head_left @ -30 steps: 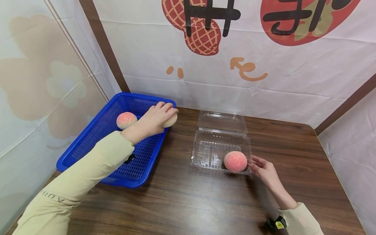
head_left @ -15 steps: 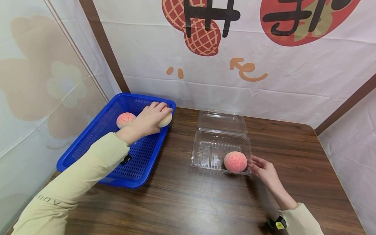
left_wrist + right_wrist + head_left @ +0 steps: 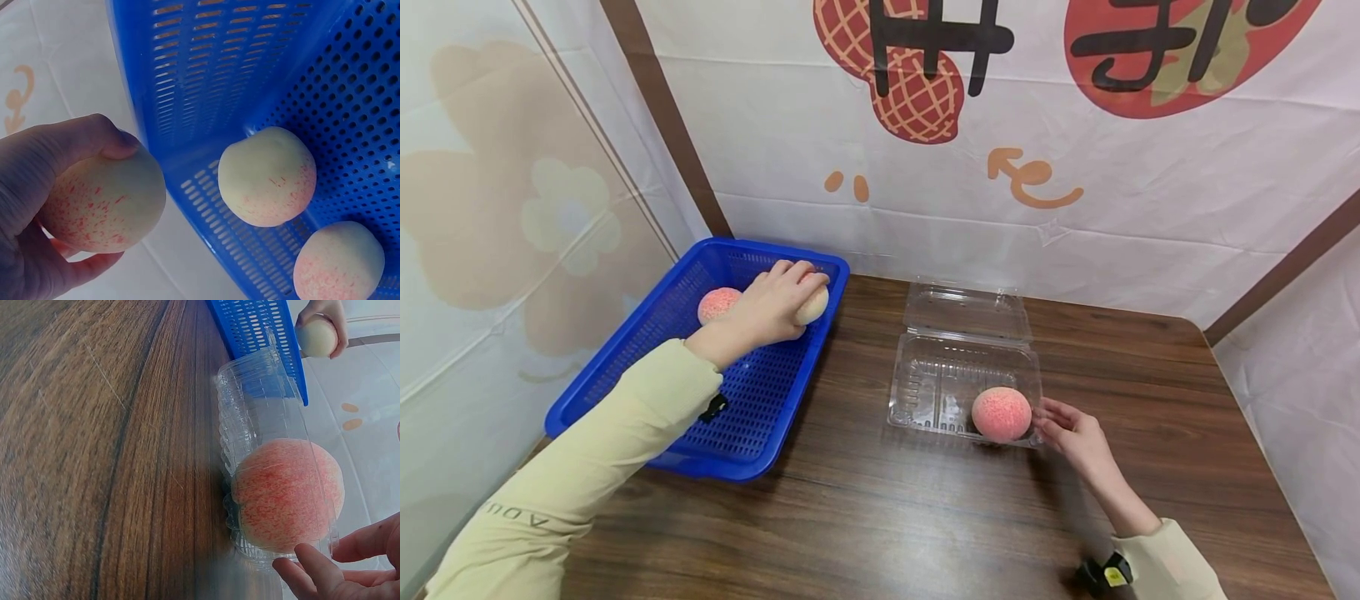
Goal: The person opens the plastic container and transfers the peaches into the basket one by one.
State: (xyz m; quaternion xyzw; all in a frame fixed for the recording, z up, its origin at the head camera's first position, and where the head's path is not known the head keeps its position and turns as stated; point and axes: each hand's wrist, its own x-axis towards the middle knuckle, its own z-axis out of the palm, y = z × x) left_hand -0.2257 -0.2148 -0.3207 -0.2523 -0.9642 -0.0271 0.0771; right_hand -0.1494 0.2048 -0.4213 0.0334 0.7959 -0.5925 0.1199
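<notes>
My left hand (image 3: 772, 304) grips a pale peach with red flecks (image 3: 106, 200) above the right side of the blue plastic basket (image 3: 745, 462). Two more peaches, a pale one (image 3: 267, 177) and a pinker one (image 3: 339, 262), lie inside that basket; in the head view the hand and forearm hide part of its contents. On the table, a clear plastic clamshell box (image 3: 917, 383) stands with its lid laid back. A pink peach (image 3: 1001, 414) sits in its front right corner. There my right hand (image 3: 1078, 437) pinches the box's right rim between thumb and fingers.
The brown wood-grain table (image 3: 880, 525) carries both basket and box. A printed white fabric wall (image 3: 940, 217) rises behind its back edge, and another panel (image 3: 497, 250) runs close along the basket's left side.
My left hand has moved left and slightly down with its peach, from the basket's right rim to over the inside. The right hand and the box have stayed in place.
</notes>
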